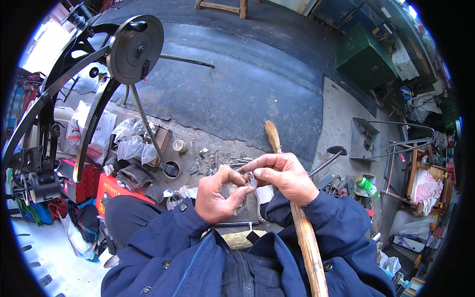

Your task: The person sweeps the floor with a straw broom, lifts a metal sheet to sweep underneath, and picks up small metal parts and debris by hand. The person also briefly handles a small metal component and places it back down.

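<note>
In front of my chest, both hands meet over a small silvery metal piece (253, 180), too small to name more closely. My right hand (289, 177) is closed, its thumb and forefinger pinching that piece from above. My left hand (217, 195) is closed too, its fingertips pressed against the piece's near side. A pale wooden stick (308, 247) runs up from the lower edge and passes under my right wrist. Beyond that wrist shows a straw-coloured bristly end (271, 134); whether it belongs to the stick is hidden.
A black hand-cranked machine with a large wheel (135, 49) stands at the left. Plastic bags (133, 148), a small round tin (179, 146) and a red box (116, 190) lie near it. To the right are a hammer-like tool (336, 151), a metal dustpan (365, 138) and a green box (366, 57).
</note>
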A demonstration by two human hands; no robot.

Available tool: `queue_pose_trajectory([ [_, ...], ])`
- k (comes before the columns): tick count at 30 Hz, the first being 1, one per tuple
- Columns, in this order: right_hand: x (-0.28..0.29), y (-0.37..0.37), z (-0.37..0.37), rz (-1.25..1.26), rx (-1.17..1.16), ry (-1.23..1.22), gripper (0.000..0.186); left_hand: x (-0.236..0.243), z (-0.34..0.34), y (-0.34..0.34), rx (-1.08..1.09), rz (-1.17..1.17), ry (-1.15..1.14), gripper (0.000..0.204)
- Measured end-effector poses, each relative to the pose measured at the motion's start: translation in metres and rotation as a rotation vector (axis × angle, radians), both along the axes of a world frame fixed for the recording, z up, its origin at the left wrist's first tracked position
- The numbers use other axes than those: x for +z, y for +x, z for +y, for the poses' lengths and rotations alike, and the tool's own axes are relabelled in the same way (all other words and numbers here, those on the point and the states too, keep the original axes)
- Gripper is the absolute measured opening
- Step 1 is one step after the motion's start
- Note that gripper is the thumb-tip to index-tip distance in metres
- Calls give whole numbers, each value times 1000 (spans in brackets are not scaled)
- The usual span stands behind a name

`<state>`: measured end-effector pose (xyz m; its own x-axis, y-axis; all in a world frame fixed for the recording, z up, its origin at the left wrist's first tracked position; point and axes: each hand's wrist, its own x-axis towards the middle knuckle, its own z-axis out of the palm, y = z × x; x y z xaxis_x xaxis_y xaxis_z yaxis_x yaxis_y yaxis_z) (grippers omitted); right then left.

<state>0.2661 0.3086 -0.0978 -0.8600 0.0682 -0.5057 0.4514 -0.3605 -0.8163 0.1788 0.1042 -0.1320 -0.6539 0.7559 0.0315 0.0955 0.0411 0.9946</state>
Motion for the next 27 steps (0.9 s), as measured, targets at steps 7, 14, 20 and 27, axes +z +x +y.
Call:
queue_pose_trajectory([
  [7, 4, -1, -2, 3, 22, -35, 29, -6, 5, 1, 59, -121, 16, 18],
  [14, 7, 0, 0, 63, 15, -167, 41, -9, 2, 2, 35, -438, 107, 7],
  [20, 65, -7, -7, 130, 44, -146, 56, -17, 5, 2, 37, -485, 149, 10],
  [27, 122, -5, -22, 910, 261, 133, 51, -27, 5, 9, -36, -498, 19, 11],
])
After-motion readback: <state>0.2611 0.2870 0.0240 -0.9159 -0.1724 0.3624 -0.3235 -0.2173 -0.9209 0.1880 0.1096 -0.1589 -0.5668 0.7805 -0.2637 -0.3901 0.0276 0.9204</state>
